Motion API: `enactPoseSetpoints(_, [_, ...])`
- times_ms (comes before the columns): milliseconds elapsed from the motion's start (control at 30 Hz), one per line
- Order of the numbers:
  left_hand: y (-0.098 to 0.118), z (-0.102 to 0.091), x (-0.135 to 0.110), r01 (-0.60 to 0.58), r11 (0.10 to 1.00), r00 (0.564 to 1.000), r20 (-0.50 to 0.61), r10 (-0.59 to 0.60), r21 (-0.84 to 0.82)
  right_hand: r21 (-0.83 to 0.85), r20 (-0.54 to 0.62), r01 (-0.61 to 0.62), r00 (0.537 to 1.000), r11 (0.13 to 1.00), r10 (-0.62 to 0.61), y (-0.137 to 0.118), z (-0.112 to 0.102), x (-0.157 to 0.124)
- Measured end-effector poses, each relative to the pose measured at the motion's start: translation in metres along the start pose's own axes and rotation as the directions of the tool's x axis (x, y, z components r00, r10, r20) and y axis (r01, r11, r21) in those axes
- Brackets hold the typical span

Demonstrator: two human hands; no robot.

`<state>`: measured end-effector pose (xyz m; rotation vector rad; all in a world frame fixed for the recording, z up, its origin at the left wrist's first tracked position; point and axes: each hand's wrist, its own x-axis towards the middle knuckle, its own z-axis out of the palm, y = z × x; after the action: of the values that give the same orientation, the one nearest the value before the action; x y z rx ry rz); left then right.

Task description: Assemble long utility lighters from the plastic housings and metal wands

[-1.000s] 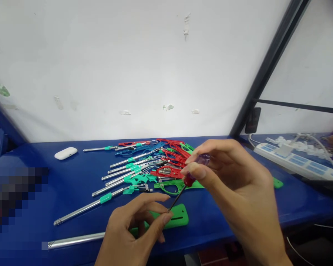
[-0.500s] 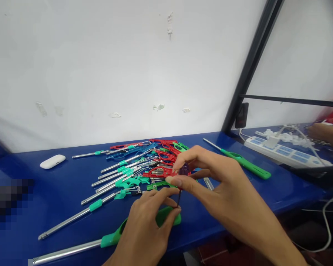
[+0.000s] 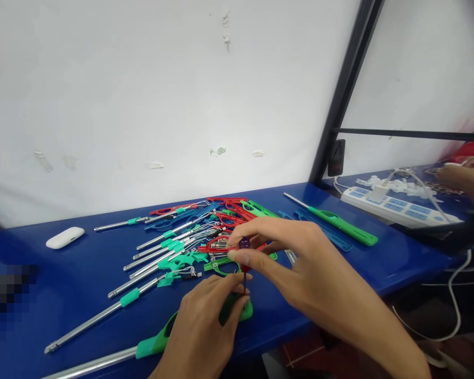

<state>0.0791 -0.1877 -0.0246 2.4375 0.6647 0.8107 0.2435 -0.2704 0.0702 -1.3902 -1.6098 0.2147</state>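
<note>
Swung purple-handled screwdriver (image 3: 244, 243) upright since earlier, pinched between fingertips of right hand (image 3: 300, 252); held green gas lighter (image 3: 161, 337), seemingly mid-fastening, under curled fingers of left hand (image 3: 207, 316) at six o'clock. Had assembled-looking lighter (image 3: 353, 234) at two, loose red half-shells (image 3: 240, 211) at twelve.

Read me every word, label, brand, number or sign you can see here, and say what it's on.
No text is readable.
Long white plastic power strip with blue panels: any print too small to read.
Green plastic handle in the left hand: none visible.
</note>
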Motion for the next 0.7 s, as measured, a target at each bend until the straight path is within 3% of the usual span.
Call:
enactPoseSetpoints(133, [-0.001,-0.002,-0.006,-0.116,0.988,0.993,0.003,0.116,0.102,-0.045,0.014,0.013,1.0,0.999,-0.013,-0.004,-0.004,-0.004])
enactPoseSetpoints(300, [-0.003,-0.005,-0.022,-0.175,0.928,0.983,0.012,0.181,0.329,-0.089,0.047,0.002,0.999,0.996,0.003,-0.009,-0.006,-0.008])
enactPoseSetpoints(500, [-0.018,-0.003,-0.034,-0.247,0.874,0.966,0.04,0.254,0.418,-0.238,0.039,0.005,0.999,0.971,0.004,-0.006,-0.001,-0.008])
enactPoseSetpoints(700, [-0.017,-0.003,-0.034,-0.258,0.865,0.96,0.016,0.279,0.429,-0.118,0.098,0.095,0.992,0.988,-0.084,-0.003,0.0,-0.005])
